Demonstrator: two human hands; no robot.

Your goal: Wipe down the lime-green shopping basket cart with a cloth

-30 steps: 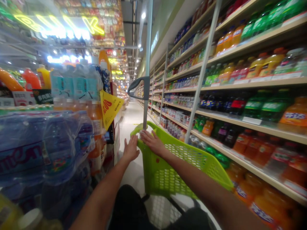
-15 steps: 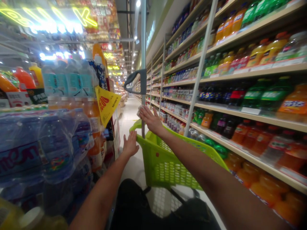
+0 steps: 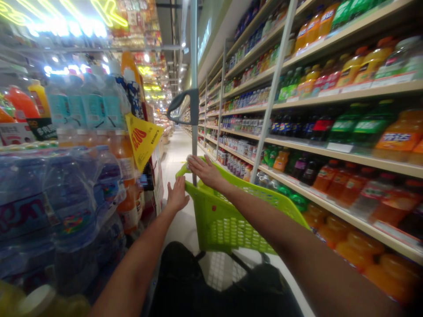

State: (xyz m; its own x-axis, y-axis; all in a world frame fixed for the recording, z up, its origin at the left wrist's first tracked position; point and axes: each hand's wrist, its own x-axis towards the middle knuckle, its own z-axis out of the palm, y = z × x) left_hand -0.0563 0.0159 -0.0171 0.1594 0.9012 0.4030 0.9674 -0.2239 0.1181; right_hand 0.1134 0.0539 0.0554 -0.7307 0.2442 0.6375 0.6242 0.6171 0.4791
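Note:
A lime-green shopping basket (image 3: 228,220) with perforated sides stands on a wheeled frame in front of me. My left hand (image 3: 177,194) is at its near left corner, with its fingers over the rim and one finger apart. A crumpled white cloth or tissue (image 3: 188,164) lies under the fingertips of my right hand (image 3: 206,172), which presses it with straight fingers at the rim beside the pole. An upright metal pole (image 3: 194,53) rises from this corner and carries a grey loop handle (image 3: 183,108) above my hands.
Shelves of drink bottles (image 3: 346,127) run along the right, close to the basket. Shrink-wrapped bottle packs (image 3: 69,193) are stacked at my left, with a yellow price sign (image 3: 142,141) jutting out. A pale aisle floor (image 3: 173,147) leads ahead. My dark-clothed knees (image 3: 181,273) are below.
The camera view has shifted slightly, moving the surroundings left. My right hand and the white cloth sit slightly lower against the pole. My left hand stays at the basket's rim.

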